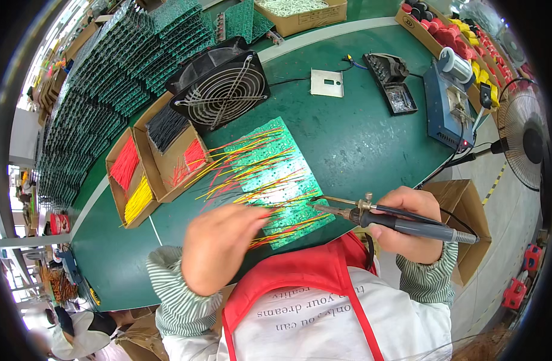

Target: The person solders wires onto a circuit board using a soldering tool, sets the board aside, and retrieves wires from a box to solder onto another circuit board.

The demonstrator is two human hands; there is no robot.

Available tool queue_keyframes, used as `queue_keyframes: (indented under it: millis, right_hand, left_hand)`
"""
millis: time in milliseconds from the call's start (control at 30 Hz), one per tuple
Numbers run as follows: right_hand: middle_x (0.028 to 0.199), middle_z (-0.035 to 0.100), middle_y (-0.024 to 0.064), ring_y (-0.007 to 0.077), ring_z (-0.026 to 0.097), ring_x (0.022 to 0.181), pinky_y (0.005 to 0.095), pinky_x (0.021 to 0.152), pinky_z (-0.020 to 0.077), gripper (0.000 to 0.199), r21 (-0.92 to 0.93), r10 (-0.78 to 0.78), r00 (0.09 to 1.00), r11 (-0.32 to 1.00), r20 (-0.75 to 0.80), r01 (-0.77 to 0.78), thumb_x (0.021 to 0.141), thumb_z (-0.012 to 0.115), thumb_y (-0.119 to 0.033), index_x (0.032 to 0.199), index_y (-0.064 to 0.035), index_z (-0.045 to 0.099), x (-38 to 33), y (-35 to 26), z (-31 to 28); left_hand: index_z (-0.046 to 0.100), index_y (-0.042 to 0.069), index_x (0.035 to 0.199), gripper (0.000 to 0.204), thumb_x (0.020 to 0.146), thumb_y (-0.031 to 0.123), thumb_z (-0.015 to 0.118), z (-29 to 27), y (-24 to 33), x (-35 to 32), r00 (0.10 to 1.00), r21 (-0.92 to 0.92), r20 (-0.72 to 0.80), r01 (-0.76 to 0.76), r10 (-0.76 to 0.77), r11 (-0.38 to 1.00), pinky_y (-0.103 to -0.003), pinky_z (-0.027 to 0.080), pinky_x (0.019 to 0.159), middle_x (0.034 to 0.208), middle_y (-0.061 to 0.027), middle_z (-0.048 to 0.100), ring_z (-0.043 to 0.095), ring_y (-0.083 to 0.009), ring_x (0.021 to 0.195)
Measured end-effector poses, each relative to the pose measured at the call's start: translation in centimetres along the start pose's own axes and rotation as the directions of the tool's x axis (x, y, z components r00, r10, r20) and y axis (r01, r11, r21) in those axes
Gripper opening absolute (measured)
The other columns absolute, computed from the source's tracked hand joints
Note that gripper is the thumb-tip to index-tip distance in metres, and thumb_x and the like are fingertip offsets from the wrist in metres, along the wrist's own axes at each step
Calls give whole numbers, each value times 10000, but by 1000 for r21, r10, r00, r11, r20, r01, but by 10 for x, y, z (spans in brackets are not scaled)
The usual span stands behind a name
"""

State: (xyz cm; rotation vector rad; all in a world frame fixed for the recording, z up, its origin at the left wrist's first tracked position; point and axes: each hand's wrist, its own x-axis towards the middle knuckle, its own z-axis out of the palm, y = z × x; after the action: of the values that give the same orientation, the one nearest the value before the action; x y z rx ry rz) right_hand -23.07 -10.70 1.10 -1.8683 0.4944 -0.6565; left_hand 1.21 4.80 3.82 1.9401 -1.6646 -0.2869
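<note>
- A green circuit board panel (270, 174), bristling with red and yellow wire leads, is lying at the centre of the frame on the green bench top (360, 138).
- A soldering iron (396, 221) is being gripped in the closed right hand (408, 231) at centre right, its tip pointing left over the panel's lower right edge.
- The left hand (218, 246), lower centre, is being held over the panel's near edge, fingers curled down among the wires; whether a wire is being pinched cannot be told, as the hand is blurred.
- The step in hand is judged to be soldering of wire leads onto the panel; the next move appears to call for one lead being steadied while the tip is being brought to its joint.
- Cardboard trays (140, 174) of black, red and yellow cut wires are sitting left of the panel.
- A black grilled fan (222, 87) is standing just above the panel.
- A blue soldering station (447, 108) and a black iron stand (393, 81) are placed at upper right.
- Stacks of green boards (125, 60) are filling the upper left.
</note>
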Motion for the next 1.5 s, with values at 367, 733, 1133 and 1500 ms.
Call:
queue_keyframes:
  millis: [367, 733, 1133, 1500]
  right_hand:
    - [615, 622, 37, 88, 582, 508, 226, 482, 442, 162, 65, 106, 994, 992, -30, -104, 704, 724, -79, 785, -15, 598, -3, 6, 5]
    - [588, 609, 30, 78, 578, 510, 223, 486, 447, 163, 38, 103, 995, 994, 14, -104, 696, 728, -75, 774, -7, 601, 8, 8, 7]
    - [598, 618, 45, 96, 591, 504, 228, 479, 450, 167, 29, 76, 997, 997, -16, -76, 687, 727, -82, 773, -15, 600, 5, 7, -2]
    - [619, 621, 45, 96, 592, 519, 226, 494, 455, 171, -26, 103, 993, 994, -59, -105, 685, 725, -87, 774, -15, 598, -2, 5, -12]
  left_hand:
    - [637, 2, 822, 94, 794, 87, 665, 43, -7, 19, 978, -72, 207, 11, 4, 997, -345, 460, 572, 740, -114, 600, 592, -268, 627]
    - [633, 7, 801, 81, 791, 82, 662, 43, -10, 22, 970, -86, 244, 43, -21, 995, -336, 448, 542, 721, -102, 585, 580, -238, 596]
    - [643, 6, 786, 86, 779, 87, 670, 39, -8, 25, 967, -70, 254, 32, -13, 997, -335, 458, 557, 721, -103, 597, 589, -248, 614]
    - [645, 23, 797, 93, 772, 103, 686, 51, 4, 35, 980, -62, 201, 0, 12, 998, -343, 454, 544, 725, -98, 603, 598, -251, 621]
